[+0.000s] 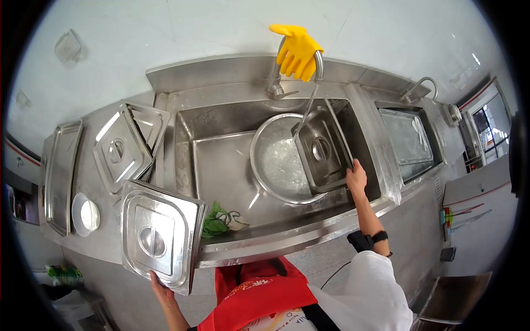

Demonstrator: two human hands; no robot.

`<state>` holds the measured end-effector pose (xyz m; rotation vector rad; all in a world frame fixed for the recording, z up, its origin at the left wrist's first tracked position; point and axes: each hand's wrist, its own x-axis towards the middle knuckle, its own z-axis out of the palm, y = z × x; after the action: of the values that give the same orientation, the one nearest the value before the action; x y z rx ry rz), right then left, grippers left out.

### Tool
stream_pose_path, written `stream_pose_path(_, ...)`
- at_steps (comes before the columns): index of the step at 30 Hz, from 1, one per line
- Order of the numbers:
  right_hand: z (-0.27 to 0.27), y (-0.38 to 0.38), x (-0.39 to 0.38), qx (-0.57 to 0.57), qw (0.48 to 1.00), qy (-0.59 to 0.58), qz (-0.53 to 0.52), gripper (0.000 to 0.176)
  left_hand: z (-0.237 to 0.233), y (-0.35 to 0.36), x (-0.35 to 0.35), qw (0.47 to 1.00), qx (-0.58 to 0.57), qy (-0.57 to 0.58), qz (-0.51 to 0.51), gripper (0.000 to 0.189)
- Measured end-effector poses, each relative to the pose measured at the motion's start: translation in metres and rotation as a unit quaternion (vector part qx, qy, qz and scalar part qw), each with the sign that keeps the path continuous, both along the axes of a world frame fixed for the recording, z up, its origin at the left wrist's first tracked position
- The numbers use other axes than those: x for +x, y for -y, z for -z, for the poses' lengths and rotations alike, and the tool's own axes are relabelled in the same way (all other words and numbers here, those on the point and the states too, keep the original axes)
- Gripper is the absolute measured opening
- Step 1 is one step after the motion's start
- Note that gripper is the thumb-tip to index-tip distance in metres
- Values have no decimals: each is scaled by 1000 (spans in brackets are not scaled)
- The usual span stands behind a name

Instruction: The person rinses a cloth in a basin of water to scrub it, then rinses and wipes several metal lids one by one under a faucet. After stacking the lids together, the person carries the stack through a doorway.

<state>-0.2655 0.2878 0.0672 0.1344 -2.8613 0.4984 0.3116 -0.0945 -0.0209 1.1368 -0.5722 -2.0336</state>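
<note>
My right hand [356, 176] is closed on the near right edge of a rectangular steel pan lid [326, 165] with a recessed round handle. That lid is tilted over a large round metal basin [259, 165] in the sink, and water runs from the faucet [319, 69] onto it. At lower left, my left hand [160, 288] grips the near edge of a stack of steel pan lids [160, 207] that overhangs the counter front. Its fingers are partly hidden under the stack. More steel lids [113, 165] lie behind that stack.
A yellow rubber glove [301, 52] hangs over the faucet. Green leaves or cloth [215, 222] lie in the near left corner of the sink [221, 165]. On the left counter are a white bowl [80, 215] and a long tray [62, 176]. A second sink [406, 138] stands right.
</note>
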Motion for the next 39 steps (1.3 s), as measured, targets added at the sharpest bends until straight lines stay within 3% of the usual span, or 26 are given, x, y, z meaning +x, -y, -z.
stream_pose_path(5, -36, 69, -12, 193, 973, -37, -122, 14, 1, 3, 5, 1000, 2, 2, 3, 51)
stream_pose_path(8, -24, 105, -13, 287, 935, -12, -207, 15, 7, 4, 5, 1000, -3, -2, -5, 54)
stream_pose_path(14, 16, 173, 40, 296, 906, 16, -303, 24, 15, 8, 10, 1000, -8, 11, -4, 54)
stream_pose_path(18, 42, 207, 96, 257, 894, 128, -343, 32, 6, 4, 5, 1000, -7, 10, 3, 55)
stream_pose_path(21, 77, 213, 120, 227, 891, 109, -377, 38, 4, 4, 1, 1000, -6, 16, 10, 55)
stream_pose_path(24, 68, 193, 115, -41, 905, 234, -352, 42, 7, 7, 8, 1000, -9, 27, 11, 54)
stream_pose_path(25, 63, 181, 100, -97, 911, 285, -282, 46, 10, 6, 8, 1000, -8, 27, 10, 54)
stream_pose_path(27, 111, 134, 61, -102, 962, 182, -177, 45, 10, 6, 8, 1000, -7, 16, 16, 54)
stream_pose_path(30, 157, 53, 29, 72, 985, 154, -9, 40, 10, 5, 8, 1000, -6, 19, 12, 54)
stream_pose_path(31, 215, 11, 6, 59, 963, 261, -27, 32, 10, 6, 7, 1000, -6, 23, 10, 54)
stream_pose_path(32, 199, 12, 12, -47, 922, 384, 21, 30, 12, 6, 8, 1000, -8, 21, 11, 55)
stream_pose_path(34, 151, 18, 33, -252, 756, 593, 115, 26, 16, 7, 11, 1000, -13, 17, 12, 55)
stream_pose_path(37, 175, 19, 20, -282, 720, 629, 77, 24, 9, 5, 7, 1000, 2, 7, 5, 56)
stream_pose_path(39, 177, 18, 11, -511, 606, 598, 120, 20, 10, 6, 7, 1000, -2, 8, 4, 56)
